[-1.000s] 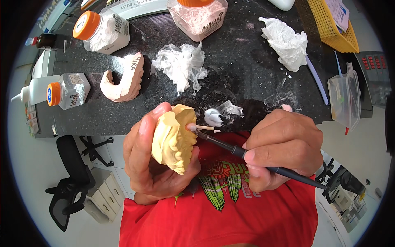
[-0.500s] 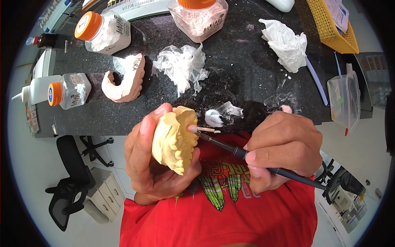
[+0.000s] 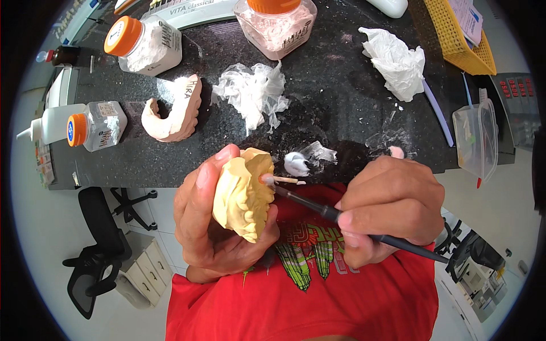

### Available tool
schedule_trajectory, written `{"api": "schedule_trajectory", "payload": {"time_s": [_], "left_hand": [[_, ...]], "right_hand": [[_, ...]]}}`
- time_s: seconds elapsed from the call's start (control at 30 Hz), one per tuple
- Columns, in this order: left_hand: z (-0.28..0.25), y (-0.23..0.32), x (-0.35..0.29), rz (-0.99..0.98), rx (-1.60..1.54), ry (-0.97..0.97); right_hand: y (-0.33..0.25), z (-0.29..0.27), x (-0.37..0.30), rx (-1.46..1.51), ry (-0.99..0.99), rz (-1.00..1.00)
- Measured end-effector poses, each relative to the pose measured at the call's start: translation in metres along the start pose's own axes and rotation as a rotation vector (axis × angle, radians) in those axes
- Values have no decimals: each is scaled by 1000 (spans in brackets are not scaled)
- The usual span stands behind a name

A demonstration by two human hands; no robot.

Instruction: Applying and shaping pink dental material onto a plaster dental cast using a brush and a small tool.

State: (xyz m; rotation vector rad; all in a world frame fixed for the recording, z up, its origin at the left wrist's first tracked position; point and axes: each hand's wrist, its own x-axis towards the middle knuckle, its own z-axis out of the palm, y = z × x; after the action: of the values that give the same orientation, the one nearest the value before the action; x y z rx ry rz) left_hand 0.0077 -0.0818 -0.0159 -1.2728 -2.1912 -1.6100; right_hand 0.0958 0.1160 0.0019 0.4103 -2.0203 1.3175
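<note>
The yellow dental cast (image 3: 242,199), ridged with teeth, carries a whitish lump (image 3: 267,179) and a projecting thin stick (image 3: 286,180). It sits in the left hand (image 3: 196,227), fingers wrapped around it. Right of the cast, the right hand's (image 3: 392,207) fingers pinch a dark tool (image 3: 330,212). Beyond the cast is the table (image 3: 335,108). The tool's tip is lower than a second ago, farther from the lump.

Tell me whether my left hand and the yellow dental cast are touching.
Touching. The head view shows the left hand gripping the yellow dental cast, pressed against its upper left edge.
</note>
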Motion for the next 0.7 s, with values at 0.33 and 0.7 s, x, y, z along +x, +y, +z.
{"api": "schedule_trajectory", "payload": {"time_s": [0.33,0.7], "left_hand": [[4,-1,-5,-42,-81,80],[6,0,0,-51,-143,80]], "right_hand": [[-12,-20,7,-61,-91,143],[-21,-16,2,-159,34,383]]}}
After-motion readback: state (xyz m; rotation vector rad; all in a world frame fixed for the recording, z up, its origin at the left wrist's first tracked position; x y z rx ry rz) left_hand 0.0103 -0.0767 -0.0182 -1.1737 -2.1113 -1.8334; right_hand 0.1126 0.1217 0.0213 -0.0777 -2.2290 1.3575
